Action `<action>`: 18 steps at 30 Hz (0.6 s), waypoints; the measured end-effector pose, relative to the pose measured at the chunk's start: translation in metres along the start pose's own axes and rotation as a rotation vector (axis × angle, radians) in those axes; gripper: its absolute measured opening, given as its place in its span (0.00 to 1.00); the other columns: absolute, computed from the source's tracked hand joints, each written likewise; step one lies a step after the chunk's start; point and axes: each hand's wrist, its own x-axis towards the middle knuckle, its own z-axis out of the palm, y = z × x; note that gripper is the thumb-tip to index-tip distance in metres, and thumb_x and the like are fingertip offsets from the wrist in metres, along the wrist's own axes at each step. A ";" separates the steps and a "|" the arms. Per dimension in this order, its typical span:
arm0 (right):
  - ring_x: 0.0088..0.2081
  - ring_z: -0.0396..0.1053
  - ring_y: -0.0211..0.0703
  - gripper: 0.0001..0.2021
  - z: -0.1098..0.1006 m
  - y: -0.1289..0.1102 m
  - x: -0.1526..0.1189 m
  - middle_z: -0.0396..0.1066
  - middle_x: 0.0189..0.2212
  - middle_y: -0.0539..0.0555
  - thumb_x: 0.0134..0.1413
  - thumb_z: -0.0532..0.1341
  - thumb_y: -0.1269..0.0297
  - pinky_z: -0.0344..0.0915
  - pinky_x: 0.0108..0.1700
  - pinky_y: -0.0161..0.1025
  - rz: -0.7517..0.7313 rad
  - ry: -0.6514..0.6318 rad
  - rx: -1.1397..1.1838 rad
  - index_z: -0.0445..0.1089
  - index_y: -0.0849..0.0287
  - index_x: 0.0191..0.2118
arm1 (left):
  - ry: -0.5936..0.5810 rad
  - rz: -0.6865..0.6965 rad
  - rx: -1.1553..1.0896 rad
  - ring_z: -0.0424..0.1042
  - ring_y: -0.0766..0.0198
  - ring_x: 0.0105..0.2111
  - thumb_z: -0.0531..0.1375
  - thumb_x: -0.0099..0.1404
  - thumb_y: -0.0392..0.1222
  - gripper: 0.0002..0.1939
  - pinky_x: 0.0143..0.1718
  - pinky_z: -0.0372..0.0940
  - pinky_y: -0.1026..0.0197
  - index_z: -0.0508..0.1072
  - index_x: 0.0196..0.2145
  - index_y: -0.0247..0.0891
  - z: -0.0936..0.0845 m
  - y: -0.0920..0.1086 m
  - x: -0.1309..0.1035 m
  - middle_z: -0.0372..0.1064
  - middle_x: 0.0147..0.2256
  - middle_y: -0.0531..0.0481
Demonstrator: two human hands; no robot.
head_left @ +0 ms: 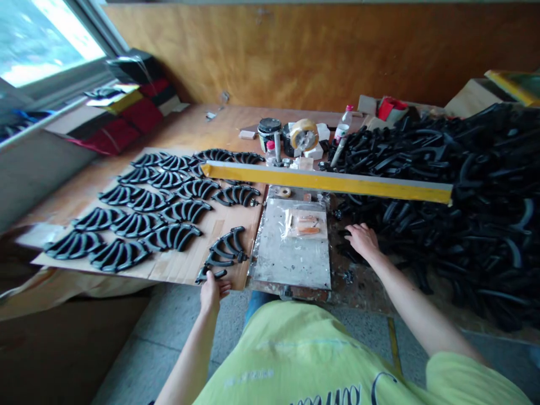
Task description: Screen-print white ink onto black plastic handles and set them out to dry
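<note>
At the near edge of the cardboard sheet, my left hand is closed on the end of a black curved part, thumb on top. A ribbed black fan-shaped piece lies just beyond it, close to the held part. My right hand is at the left edge of a heap of black curved parts, fingers bent down over a small dark part that they mostly hide. Between the hands lies a grey metal plate bearing small orange-brown pieces under clear film.
Rows of black fan-shaped pieces cover the cardboard's left side. A yellow-and-grey bar crosses above the plate. Behind it stand a tape roll, a dark-lidded tub and a bottle. Red and black boxes are by the window.
</note>
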 end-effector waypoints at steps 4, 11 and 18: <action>0.47 0.66 0.57 0.11 0.008 0.009 0.002 0.75 0.38 0.61 0.56 0.60 0.60 0.60 0.46 0.51 0.104 0.013 0.059 0.74 0.54 0.43 | -0.022 0.040 0.143 0.73 0.60 0.21 0.47 0.66 0.58 0.26 0.24 0.68 0.59 0.70 0.30 0.33 0.003 0.019 0.020 0.73 0.24 0.39; 0.37 0.72 0.52 0.23 -0.025 0.051 0.013 0.75 0.38 0.59 0.51 0.59 0.50 0.66 0.40 0.46 0.318 0.183 0.615 0.72 0.57 0.49 | 0.105 0.197 0.304 0.75 0.52 0.29 0.52 0.63 0.61 0.23 0.31 0.69 0.53 0.70 0.32 0.37 -0.009 0.025 0.017 0.73 0.26 0.41; 0.42 0.71 0.47 0.14 -0.071 -0.060 0.055 0.75 0.41 0.52 0.51 0.60 0.61 0.64 0.47 0.42 -0.371 -0.259 0.683 0.73 0.55 0.44 | 0.392 0.667 0.554 0.68 0.54 0.48 0.54 0.65 0.53 0.18 0.51 0.62 0.52 0.71 0.44 0.40 0.014 0.014 -0.010 0.67 0.49 0.43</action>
